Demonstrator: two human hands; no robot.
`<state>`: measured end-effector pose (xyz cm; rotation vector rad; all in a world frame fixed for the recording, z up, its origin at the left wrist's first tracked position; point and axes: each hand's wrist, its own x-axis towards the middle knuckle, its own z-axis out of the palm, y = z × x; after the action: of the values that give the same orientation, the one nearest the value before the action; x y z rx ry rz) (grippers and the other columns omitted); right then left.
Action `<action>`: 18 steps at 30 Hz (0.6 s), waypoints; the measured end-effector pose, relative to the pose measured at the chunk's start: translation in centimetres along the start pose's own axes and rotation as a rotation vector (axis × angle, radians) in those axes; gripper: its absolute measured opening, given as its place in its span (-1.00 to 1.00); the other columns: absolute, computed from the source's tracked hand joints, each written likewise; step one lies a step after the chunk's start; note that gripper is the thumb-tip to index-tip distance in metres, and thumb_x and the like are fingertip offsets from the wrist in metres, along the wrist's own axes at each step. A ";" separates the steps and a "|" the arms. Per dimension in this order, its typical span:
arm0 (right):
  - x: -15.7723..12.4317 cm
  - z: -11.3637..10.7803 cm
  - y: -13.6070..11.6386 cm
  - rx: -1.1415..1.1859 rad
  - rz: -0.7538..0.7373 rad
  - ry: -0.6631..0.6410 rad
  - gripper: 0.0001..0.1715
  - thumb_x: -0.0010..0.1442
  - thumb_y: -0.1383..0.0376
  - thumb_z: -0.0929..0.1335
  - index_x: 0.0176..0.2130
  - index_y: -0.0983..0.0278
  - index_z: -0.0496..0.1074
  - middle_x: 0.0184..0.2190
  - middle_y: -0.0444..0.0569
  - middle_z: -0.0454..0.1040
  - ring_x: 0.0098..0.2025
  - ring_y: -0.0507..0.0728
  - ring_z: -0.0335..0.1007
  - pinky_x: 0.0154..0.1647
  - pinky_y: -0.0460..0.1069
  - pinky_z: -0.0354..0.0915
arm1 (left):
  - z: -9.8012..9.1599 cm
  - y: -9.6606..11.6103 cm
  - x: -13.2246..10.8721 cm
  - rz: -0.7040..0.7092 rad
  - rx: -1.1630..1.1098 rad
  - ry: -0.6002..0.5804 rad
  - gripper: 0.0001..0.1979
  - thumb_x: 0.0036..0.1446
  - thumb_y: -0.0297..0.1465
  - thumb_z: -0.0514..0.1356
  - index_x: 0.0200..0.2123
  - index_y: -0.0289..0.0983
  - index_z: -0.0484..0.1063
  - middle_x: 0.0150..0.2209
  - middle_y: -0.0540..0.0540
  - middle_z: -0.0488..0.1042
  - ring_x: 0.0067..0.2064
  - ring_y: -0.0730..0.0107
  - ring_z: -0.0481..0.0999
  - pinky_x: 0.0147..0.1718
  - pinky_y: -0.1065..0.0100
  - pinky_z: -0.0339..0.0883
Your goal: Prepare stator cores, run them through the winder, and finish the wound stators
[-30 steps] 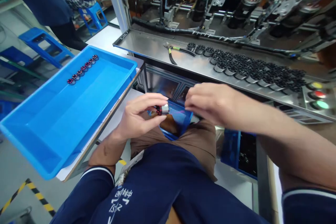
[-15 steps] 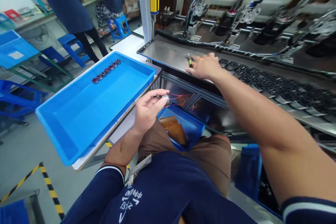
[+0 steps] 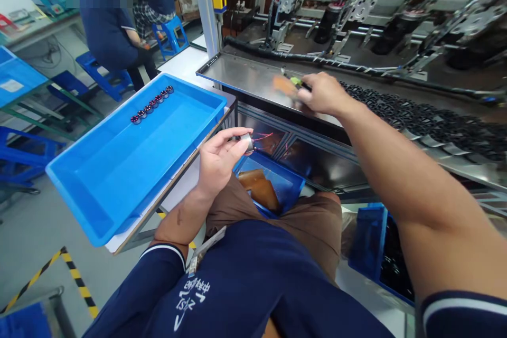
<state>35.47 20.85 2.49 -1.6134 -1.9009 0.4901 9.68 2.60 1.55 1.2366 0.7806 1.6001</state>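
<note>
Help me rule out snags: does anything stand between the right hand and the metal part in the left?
Nothing visible blocks the way, though the metal shelf's front edge lies between the right hand and the metal part.

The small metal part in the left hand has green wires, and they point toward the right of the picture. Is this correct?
Not quite: the wires are red, not green, as the head view shows. The small metal part is indeed in the left hand, and its wires do point toward the right of the picture.
</note>
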 end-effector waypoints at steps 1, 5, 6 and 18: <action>-0.9 -0.5 0.2 0.051 0.009 0.016 -0.55 0.23 0.32 0.31 -0.08 0.72 0.44 -0.08 0.28 0.53 -0.07 0.08 0.50 -0.16 -0.02 0.23 | 0.1 0.0 0.0 -0.006 -0.006 -0.007 -0.78 0.08 -0.32 0.38 -0.17 -0.21 0.61 -0.19 -0.06 0.65 -0.31 0.50 0.63 -0.29 0.45 0.60; -7.5 -1.7 0.4 0.648 0.079 0.058 -0.48 0.42 0.25 0.06 0.10 0.51 0.33 -0.06 0.21 0.51 -0.36 -0.05 0.49 -0.36 -0.03 0.29 | 0.5 -0.4 -0.1 -0.011 -0.045 -0.054 -0.66 -0.01 -0.36 0.45 -0.11 -0.18 0.60 -0.11 -0.06 0.65 -0.25 0.46 0.65 -0.22 0.43 0.61; -9.9 -1.6 0.2 0.891 0.095 0.028 -0.52 0.43 0.18 0.11 0.08 0.42 0.35 -0.07 0.17 0.51 -0.37 -0.03 0.48 -0.36 -0.01 0.32 | 0.6 -0.5 -0.1 -0.011 -0.049 -0.068 -0.64 -0.02 -0.37 0.46 -0.10 -0.17 0.60 -0.10 -0.06 0.65 -0.24 0.46 0.66 -0.20 0.43 0.61; -27.2 4.2 -4.1 0.590 -0.261 0.068 -0.33 0.23 0.38 0.39 0.28 0.14 0.24 -0.15 0.04 0.50 -0.23 0.14 0.50 -0.12 0.12 0.50 | 4.5 -1.1 -0.6 0.007 -0.060 -0.242 -0.65 0.02 -0.46 0.42 -0.07 -0.15 0.60 -0.11 -0.04 0.66 -0.22 0.44 0.68 -0.21 0.47 0.61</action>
<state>32.11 -6.13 -3.56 -0.9749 -1.6705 0.7805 14.30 2.22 1.65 1.3600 0.5712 1.4353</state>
